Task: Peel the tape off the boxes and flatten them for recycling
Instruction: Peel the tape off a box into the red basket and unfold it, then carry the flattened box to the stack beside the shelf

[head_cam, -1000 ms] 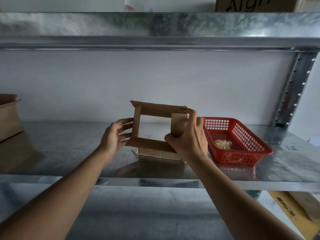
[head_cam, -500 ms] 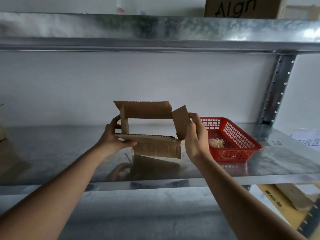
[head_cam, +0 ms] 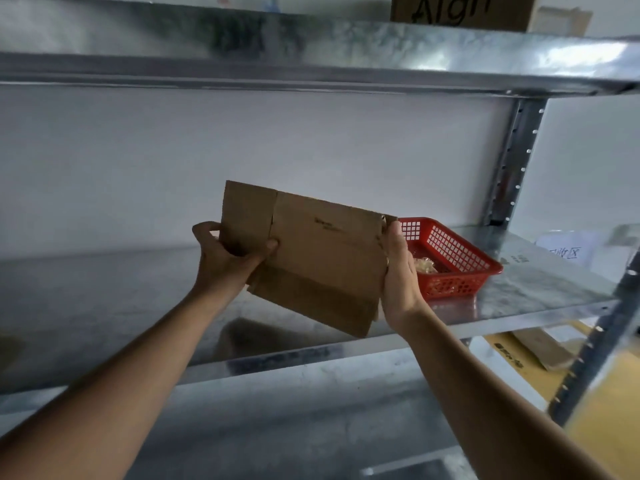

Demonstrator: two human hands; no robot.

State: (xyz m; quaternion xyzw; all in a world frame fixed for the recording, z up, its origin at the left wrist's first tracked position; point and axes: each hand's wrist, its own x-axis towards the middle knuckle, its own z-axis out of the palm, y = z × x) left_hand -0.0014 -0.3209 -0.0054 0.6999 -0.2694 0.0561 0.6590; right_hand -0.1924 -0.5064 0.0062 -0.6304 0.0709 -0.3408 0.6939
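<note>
Both hands grip the flattened box [head_cam: 322, 258] by opposite edges, above the shelf [head_cam: 104, 306].

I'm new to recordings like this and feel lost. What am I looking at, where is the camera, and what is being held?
There is no machine: a person works bare-handed, filmed by a camera worn on their head, looking forward and down. The left hand grips one end of a flattened cardboard box; the right hand clasps the other end. On the metal shelf behind stands a red plastic basket with crumpled tape inside, as far as I can tell.
</note>
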